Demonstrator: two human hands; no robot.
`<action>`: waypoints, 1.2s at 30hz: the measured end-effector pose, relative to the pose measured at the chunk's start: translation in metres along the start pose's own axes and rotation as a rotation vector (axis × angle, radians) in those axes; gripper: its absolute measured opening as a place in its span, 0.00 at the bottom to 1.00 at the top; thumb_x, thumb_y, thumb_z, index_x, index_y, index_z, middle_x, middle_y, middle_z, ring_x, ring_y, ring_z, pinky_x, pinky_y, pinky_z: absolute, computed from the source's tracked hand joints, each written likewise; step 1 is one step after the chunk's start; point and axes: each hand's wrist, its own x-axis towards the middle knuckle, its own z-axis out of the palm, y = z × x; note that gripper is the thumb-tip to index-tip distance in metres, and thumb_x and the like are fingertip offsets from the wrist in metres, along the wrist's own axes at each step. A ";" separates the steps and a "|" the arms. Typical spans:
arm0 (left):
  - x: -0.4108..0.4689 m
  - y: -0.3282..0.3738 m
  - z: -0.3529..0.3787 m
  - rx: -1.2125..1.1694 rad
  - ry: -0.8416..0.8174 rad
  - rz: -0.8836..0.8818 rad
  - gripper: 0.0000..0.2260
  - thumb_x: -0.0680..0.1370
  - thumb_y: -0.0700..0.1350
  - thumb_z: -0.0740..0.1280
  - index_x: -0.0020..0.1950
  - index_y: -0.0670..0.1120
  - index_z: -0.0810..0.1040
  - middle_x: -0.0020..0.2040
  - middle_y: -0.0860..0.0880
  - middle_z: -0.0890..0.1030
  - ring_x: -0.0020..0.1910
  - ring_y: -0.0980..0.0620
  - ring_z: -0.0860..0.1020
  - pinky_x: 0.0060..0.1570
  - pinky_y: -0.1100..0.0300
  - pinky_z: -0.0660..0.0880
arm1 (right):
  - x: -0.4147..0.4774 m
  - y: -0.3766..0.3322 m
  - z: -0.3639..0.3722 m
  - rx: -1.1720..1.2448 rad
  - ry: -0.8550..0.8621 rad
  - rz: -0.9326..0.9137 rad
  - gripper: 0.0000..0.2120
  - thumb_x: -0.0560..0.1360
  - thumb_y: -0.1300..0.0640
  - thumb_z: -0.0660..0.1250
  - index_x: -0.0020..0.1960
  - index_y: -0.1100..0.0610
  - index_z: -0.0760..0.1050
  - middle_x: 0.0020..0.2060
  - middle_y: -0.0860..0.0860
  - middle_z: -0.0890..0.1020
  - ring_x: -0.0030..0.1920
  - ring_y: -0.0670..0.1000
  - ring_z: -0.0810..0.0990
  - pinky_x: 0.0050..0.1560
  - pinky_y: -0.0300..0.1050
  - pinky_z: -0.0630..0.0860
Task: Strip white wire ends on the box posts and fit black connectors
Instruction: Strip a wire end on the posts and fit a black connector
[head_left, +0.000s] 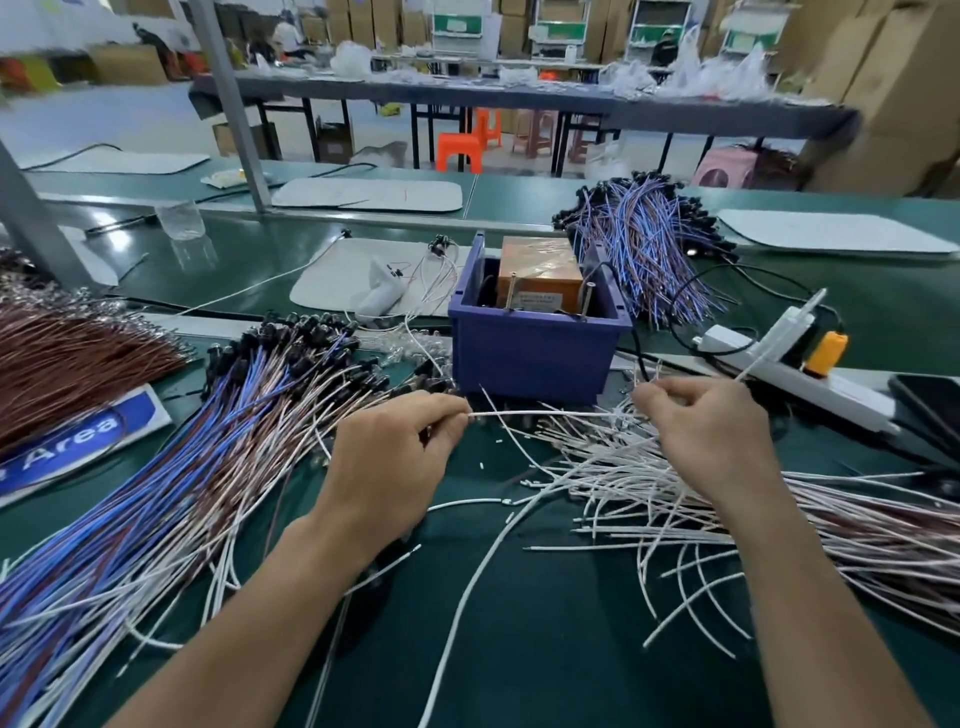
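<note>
White wire (545, 413), L hand (395, 457) & R hand (711, 431) fingers (655, 401) pinching it (held level)

Left grip (393, 457) and right grip (709, 423) both pinched closed, backs upward, set apart.

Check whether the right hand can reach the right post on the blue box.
Probably yes: the right hand, pinching a white wire with the left hand, sits just in front of the blue box, whose right post stands uncovered.
</note>
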 end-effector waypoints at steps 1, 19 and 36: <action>-0.001 0.001 0.001 0.018 0.005 0.027 0.07 0.77 0.47 0.71 0.52 0.49 0.87 0.47 0.58 0.86 0.47 0.63 0.80 0.51 0.73 0.73 | -0.001 0.000 -0.003 -0.128 -0.002 0.034 0.17 0.77 0.44 0.71 0.31 0.47 0.77 0.22 0.40 0.78 0.27 0.42 0.75 0.33 0.42 0.69; -0.005 0.012 0.014 0.003 -0.173 -0.075 0.11 0.79 0.41 0.69 0.57 0.53 0.87 0.52 0.61 0.85 0.52 0.60 0.81 0.57 0.58 0.77 | -0.013 -0.005 0.015 0.339 -0.245 -0.158 0.11 0.73 0.66 0.72 0.41 0.52 0.87 0.30 0.51 0.84 0.27 0.48 0.78 0.32 0.41 0.75; -0.002 0.003 0.016 -0.178 -0.069 -0.052 0.09 0.77 0.46 0.72 0.56 0.56 0.86 0.49 0.65 0.84 0.47 0.64 0.82 0.50 0.68 0.75 | -0.034 -0.014 0.067 0.128 -0.164 -0.477 0.07 0.76 0.58 0.72 0.48 0.48 0.86 0.34 0.38 0.84 0.35 0.41 0.80 0.37 0.33 0.73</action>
